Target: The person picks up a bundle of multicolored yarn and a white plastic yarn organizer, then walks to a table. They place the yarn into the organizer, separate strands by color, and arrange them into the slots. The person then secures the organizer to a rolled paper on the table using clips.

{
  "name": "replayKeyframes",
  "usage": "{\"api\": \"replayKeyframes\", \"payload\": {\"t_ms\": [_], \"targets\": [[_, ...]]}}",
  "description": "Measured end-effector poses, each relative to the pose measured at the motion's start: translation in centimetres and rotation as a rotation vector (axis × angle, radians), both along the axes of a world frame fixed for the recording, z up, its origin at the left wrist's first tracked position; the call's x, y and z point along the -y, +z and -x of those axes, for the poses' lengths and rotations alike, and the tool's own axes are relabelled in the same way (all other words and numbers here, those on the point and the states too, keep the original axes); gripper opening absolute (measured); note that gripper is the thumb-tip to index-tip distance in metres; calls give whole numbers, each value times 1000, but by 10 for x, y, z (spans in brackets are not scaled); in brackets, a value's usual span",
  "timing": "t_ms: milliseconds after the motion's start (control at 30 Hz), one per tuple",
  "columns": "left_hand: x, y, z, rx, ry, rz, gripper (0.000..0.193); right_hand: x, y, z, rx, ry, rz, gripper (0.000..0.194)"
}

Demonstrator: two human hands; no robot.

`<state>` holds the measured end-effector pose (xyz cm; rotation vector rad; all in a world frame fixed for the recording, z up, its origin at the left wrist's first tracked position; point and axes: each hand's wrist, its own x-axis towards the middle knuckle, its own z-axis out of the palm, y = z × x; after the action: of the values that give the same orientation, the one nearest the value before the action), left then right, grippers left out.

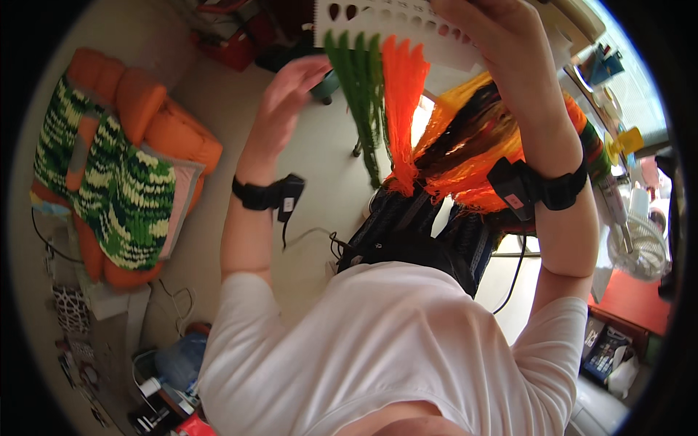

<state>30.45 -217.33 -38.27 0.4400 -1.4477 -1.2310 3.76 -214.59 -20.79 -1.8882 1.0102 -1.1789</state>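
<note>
My right hand (507, 49) grips the right part of a white thread organizer card (376, 30), which has a row of punched holes and printed numbers; its fingertips are partly cut off by the top edge. From the card hang green embroidery threads (354, 82) and, beside them, bright orange threads (401, 92). My left hand (289, 103) is motion-blurred, fingers extended toward the green threads; whether they touch is unclear. Near my lap and below my right hand spread yellow-orange and dark brown thread bundles (463, 136), partly behind my forearm.
At left stands an orange sofa chair (158, 109) with a green knitted blanket (136, 207). A desk fan (635, 245) and a red surface (630, 300) are at right. Black wrist devices (292, 196) trail cables. A blue water bottle (182, 359) lies lower left.
</note>
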Motion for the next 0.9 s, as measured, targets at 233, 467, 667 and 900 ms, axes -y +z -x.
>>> {"api": "replayKeyframes", "payload": {"t_ms": [233, 467, 667, 900], "targets": [[-24, 101, 87, -86, -22, -59, 32, 3, -18, 9, 177, 85, -158, 10], [-17, 92, 87, -10, -168, -117, 36, 22, -34, 30, 323, 281, -277, 9], [-23, 93, 89, -99, -349, -267, 44, 32, -46, 34, 429, 425, -321, 8], [-29, 94, 81, -81, -394, -298, 49, 28, -50, 27, 477, 449, -348, 7]]}}
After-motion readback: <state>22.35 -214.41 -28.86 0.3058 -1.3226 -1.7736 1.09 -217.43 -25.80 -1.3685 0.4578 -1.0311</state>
